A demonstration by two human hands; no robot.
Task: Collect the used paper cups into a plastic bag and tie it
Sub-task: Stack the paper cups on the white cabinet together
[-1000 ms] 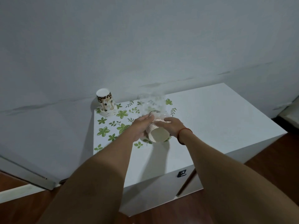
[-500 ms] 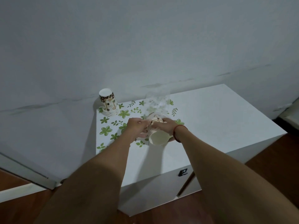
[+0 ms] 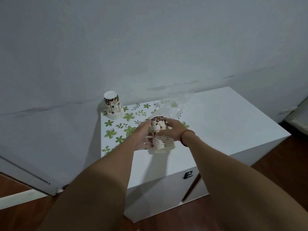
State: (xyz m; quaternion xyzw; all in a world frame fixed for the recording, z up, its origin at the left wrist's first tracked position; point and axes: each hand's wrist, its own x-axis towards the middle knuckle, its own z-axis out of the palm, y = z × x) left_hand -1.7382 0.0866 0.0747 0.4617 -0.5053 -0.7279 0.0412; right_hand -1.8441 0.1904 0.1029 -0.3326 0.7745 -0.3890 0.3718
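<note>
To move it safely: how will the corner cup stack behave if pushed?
Likely light paper, so the cup stack should slide easily. Upside down on its wide rims, it probably resists tipping. Near the cabinet edge, it might fall off.

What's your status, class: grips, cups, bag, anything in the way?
Right grip clasps tilted stack of bean-print paper cups; left grip against its side. Clear plastic bag just behind. Second upturned cup stack at back-left corner. Nothing blocking.

Head-worn view, forward and down, close.
</note>
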